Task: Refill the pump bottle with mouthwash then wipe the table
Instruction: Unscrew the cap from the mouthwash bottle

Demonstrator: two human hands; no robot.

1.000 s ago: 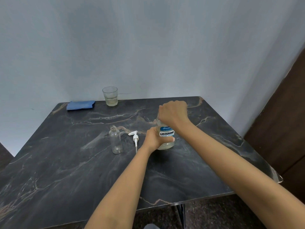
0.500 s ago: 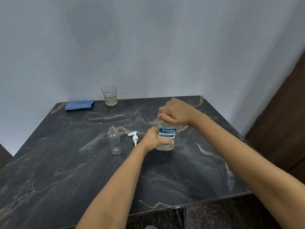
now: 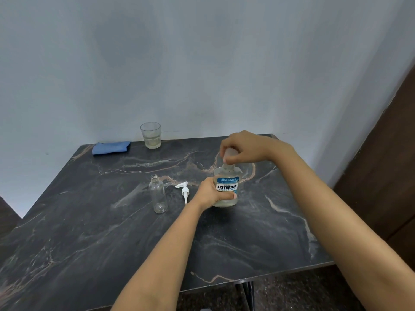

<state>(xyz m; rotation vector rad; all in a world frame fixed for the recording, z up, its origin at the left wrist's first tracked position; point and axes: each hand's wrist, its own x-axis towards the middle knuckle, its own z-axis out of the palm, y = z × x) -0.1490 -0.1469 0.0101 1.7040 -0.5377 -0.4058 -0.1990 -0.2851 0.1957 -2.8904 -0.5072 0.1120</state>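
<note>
A clear mouthwash bottle [image 3: 227, 184] with a blue Listerine label stands upright on the dark marble table [image 3: 89, 232]. My left hand [image 3: 211, 193] grips its lower body. My right hand [image 3: 242, 147] pinches the clear cap [image 3: 231, 151], which sits just above the bottle's bare neck. To the left stands a small empty clear pump bottle [image 3: 158, 194], uncapped. Its white pump head [image 3: 184, 191] lies on the table between the two bottles.
A folded blue cloth [image 3: 111, 147] lies at the table's back left edge. A glass [image 3: 151, 135] with a little pale liquid stands beside it against the grey wall. A dark wooden door [image 3: 390, 176] is at the right.
My right hand has twisted on the cap and risen; the cap is now off the neck. My left hand keeps its hold on the bottle.
</note>
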